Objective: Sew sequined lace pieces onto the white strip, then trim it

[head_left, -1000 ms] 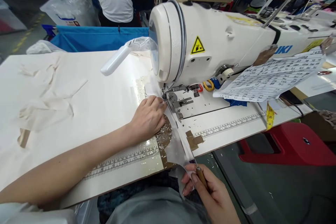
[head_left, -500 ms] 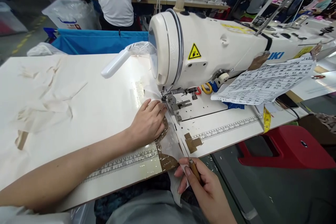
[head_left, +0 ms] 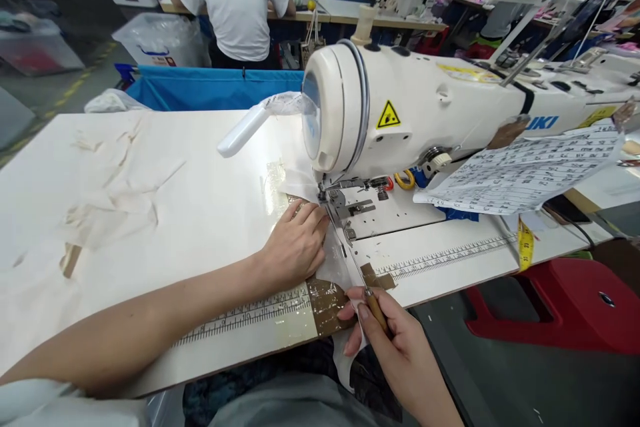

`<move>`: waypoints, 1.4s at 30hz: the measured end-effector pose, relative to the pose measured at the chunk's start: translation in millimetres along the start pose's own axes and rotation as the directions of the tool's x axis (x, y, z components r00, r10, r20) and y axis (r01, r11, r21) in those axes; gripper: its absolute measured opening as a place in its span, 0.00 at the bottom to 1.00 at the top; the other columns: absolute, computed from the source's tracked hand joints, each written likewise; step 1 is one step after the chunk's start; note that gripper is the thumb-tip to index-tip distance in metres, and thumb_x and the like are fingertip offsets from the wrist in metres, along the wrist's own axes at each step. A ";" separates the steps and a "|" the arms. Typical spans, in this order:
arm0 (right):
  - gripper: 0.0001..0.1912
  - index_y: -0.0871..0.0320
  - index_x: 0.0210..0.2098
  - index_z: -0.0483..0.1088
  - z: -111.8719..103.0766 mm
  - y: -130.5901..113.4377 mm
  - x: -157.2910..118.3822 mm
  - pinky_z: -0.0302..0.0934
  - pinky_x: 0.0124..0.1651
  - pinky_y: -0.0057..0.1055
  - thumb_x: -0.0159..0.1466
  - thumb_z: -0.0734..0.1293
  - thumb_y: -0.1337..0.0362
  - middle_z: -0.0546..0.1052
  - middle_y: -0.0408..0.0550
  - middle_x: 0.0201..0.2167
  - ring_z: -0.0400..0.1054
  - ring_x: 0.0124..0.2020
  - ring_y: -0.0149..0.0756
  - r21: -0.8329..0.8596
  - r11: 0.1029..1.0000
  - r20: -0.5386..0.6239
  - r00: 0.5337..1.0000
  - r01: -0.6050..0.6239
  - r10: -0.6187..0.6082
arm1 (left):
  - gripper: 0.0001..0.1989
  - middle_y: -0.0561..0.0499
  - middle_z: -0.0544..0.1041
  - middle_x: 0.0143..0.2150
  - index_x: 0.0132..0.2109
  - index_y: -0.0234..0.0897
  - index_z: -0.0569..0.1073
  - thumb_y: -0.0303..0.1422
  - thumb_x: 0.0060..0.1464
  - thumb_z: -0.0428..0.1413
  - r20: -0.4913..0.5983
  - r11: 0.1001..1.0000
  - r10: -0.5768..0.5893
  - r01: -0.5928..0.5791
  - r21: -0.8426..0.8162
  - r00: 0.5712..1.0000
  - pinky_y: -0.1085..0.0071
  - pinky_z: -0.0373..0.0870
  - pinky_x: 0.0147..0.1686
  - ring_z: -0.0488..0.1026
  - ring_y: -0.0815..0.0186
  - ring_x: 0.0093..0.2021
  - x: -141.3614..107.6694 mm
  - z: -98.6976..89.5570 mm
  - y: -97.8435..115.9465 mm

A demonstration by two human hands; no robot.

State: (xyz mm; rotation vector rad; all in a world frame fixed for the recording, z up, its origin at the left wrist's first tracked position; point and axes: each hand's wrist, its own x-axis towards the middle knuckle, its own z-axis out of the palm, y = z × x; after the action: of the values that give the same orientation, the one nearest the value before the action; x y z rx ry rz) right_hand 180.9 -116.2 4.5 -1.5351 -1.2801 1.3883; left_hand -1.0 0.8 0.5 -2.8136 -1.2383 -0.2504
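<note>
My left hand lies on the table beside the needle area, its bent fingers closed on a strip of thin white fabric. That fabric runs from the presser foot toward me and hangs over the table edge. In my right hand, near the front edge, is an awl with a wooden handle; its thin metal shaft points up along the fabric toward the machine. The same hand's fingers also pinch the fabric's lower part. The white sewing machine stands just beyond both hands.
Thin off-white fabric pieces lie at left on the table. A printed paper sheet hangs from the machine. A yellow tape measure hangs at the right edge, above a red stool. A person in a white shirt sits beyond.
The whole view has shifted, so the scene appears farther right and slightly lower. Both hands keep nearly the same places at the machine, the awl still in the right one.
</note>
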 end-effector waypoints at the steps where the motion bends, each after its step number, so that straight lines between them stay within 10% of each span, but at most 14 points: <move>1: 0.23 0.57 0.44 0.71 0.2 -0.8 1.2 0.68 0.34 0.32 0.66 0.62 0.43 0.81 0.51 0.35 0.74 0.21 0.35 -0.003 1.000 -0.008 1.000 -0.002 0.002 | 0.22 0.36 0.70 0.59 0.59 0.23 0.69 0.32 0.62 0.47 0.000 1.000 -0.007 0.007 -0.003 1.000 0.52 0.53 0.65 0.64 0.50 0.60 0.2 0.0 -0.1; 11: 0.23 0.56 0.49 0.72 -3.2 7.5 20.0 0.70 0.33 0.30 0.65 0.64 0.45 0.80 0.52 0.38 0.75 0.26 0.36 -0.017 0.995 0.064 0.993 0.100 -0.099 | 0.22 0.35 0.70 0.56 0.57 0.21 0.70 0.33 0.63 0.48 0.007 0.998 -0.048 0.048 -0.041 0.999 0.55 0.61 0.61 0.66 0.52 0.54 5.4 4.5 -6.4; 25: 0.15 0.48 0.47 0.76 -8.1 -29.3 7.6 0.66 0.26 0.26 0.69 0.61 0.52 0.80 0.47 0.31 0.73 0.27 0.38 -0.203 0.893 0.023 0.913 0.402 -0.407 | 0.13 0.39 0.76 0.42 0.46 0.28 0.74 0.20 0.63 0.46 0.026 0.989 0.008 -0.011 0.144 1.000 0.66 0.76 0.32 0.71 0.60 0.38 29.6 4.4 -20.2; 33: 0.18 0.61 0.55 0.68 -8.5 -4.2 24.6 0.65 0.25 0.28 0.72 0.53 0.64 0.83 0.52 0.36 0.76 0.26 0.36 -0.605 0.641 0.051 0.826 0.472 -0.561 | 0.08 0.47 0.78 0.40 0.38 0.36 0.75 0.30 0.64 0.52 -0.269 0.970 -0.110 0.045 -0.238 0.957 0.67 0.75 0.34 0.74 0.62 0.39 25.7 24.8 -45.7; 42: 0.16 0.64 0.53 0.68 6.6 -1.2 64.1 0.56 0.22 0.27 0.71 0.55 0.67 0.83 0.50 0.34 0.76 0.26 0.33 -0.812 0.480 -0.093 0.738 0.333 -0.669 | 0.08 0.48 0.79 0.38 0.35 0.38 0.77 0.33 0.60 0.55 -0.254 0.837 -0.161 -0.004 -0.547 0.954 0.67 0.74 0.38 0.76 0.63 0.40 25.7 21.9 -56.8</move>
State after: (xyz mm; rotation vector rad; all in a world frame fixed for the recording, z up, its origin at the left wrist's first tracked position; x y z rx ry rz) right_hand 170.4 -55.5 -14.2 -1.5842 -1.9581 0.0508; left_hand -23.0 60.5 -17.4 -2.9923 -1.3863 -1.1526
